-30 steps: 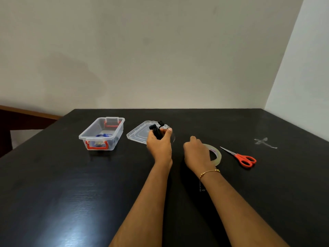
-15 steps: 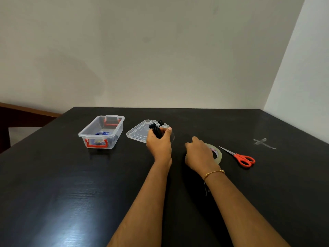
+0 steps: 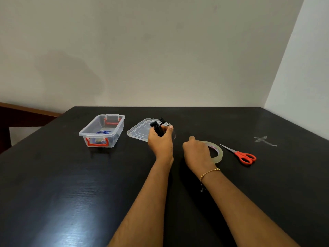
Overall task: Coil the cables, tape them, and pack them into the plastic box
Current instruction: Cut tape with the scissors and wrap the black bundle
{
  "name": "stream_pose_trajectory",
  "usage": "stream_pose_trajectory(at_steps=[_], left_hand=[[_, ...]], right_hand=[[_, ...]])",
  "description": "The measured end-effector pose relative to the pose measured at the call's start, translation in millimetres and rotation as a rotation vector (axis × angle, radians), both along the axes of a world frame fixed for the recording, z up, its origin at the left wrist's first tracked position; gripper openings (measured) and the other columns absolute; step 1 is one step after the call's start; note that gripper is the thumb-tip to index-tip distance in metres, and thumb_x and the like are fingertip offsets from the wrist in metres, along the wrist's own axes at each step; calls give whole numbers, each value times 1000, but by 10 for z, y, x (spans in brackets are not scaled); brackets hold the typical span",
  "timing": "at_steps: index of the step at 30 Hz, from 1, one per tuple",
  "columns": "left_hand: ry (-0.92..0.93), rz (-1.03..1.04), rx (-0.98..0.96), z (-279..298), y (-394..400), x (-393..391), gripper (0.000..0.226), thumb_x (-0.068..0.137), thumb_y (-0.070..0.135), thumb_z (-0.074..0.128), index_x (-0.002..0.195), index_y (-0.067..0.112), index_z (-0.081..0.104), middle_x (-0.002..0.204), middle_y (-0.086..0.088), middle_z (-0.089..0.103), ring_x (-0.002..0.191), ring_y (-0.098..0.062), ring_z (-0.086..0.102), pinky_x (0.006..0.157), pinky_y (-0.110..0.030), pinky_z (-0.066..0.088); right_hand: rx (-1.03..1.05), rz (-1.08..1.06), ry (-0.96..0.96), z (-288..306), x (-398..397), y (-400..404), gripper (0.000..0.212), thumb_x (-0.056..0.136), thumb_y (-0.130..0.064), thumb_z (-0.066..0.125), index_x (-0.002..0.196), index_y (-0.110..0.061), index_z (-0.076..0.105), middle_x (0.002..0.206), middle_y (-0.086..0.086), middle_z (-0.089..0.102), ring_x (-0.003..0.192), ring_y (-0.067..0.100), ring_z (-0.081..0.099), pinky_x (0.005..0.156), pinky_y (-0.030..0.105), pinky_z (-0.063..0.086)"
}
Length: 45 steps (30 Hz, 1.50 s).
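Near the middle of the frame the left hand [image 3: 161, 143] holds a small bundle of coiled black cable [image 3: 157, 128]; its fingers are curled around the bundle, and two black plug ends stick out above them. Just to the right, the right hand [image 3: 195, 154] rests on the clear roll of adhesive tape [image 3: 216, 151], which lies flat on the black counter [image 3: 53, 184]. Its fingers are bent over the near left part of the roll, but whether they pinch the tape end I cannot tell. The roll is under the right hand and well apart from the left, so I judge the right hand should pull tape leftward to the bundle. The clear plastic box with red clips [image 3: 102, 131] stands at centre left, with a blue cable [image 3: 105, 133] inside. Its clear lid [image 3: 140, 131] lies behind the left hand. The orange-handled scissors [image 3: 240, 154] lie right of the roll, blades pointing to the upper left.
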<state>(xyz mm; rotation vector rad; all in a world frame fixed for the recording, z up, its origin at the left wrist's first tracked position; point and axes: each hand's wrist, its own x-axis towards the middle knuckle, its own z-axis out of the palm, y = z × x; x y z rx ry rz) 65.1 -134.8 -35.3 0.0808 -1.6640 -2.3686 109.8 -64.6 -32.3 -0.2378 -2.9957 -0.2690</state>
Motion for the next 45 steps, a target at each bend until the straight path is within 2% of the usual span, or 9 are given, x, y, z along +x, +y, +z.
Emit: stream_pose_trajectory(at_steps=[5,10,15,20,24,28,33,41,45], left_hand=[[10,-11,-6,-6,13,-10,22,82,9,66,78,25,52,82,9,57,76,-2,56,70,-18,48],[10,14,13,-18,13,-28,15,80,7,68,88,16,57,93,-3,64,85,-12,61,73,-20,51],[19,13,3,-22,21,-42,15,80,7,68,88,15,58,91,-3,64,85,-12,62,80,-26,54],[41,10,-9,-23,19,-37,13,81,8,68,90,13,59,88,1,62,82,-9,59,67,-16,50],[46,2,-9,-11,18,-26,23,82,8,67,78,26,53,82,9,58,76,-2,57,64,-13,46],[53,-1,-5,0,21,-4,24,82,7,67,76,25,53,81,9,58,74,-2,56,65,-14,46],[54,-8,-26,-7,26,-14,24,82,8,66,76,26,52,81,11,57,74,0,55,64,-12,45],[31,4,-49,-35,23,-36,13,82,9,67,91,14,59,95,-1,63,88,-10,60,78,-23,52],[20,18,-81,-47,22,-59,22,82,10,67,102,6,61,105,-9,64,97,-16,61,82,-26,52]], right_hand=[[30,-22,3,-5,-29,-27,31,91,-13,54,121,-6,53,115,15,51,97,23,60,76,30,52],[59,-49,-2,-13,-53,-92,29,90,-7,54,119,-3,53,113,17,52,96,24,61,75,29,52],[5,-105,19,-54,-106,-153,28,92,-6,50,119,-2,53,114,18,53,98,28,63,80,36,57],[-65,-161,44,-68,-126,-191,25,96,-6,44,118,4,48,115,19,53,100,31,62,82,39,56],[-96,-139,47,-87,-125,-171,26,94,-6,47,119,3,49,116,19,53,101,30,63,84,39,56],[-26,-167,-45,-125,-158,-174,36,92,0,48,128,6,42,126,23,48,110,35,59,93,42,51],[70,-169,-85,-182,-223,-188,38,92,2,47,129,5,43,127,26,45,109,36,59,92,42,52],[93,-199,-181,-158,-353,-218,42,91,6,43,133,6,38,129,31,40,110,45,55,91,48,51],[97,-228,-228,-134,-385,-233,42,93,4,41,135,6,35,131,33,36,113,46,53,94,47,49]])
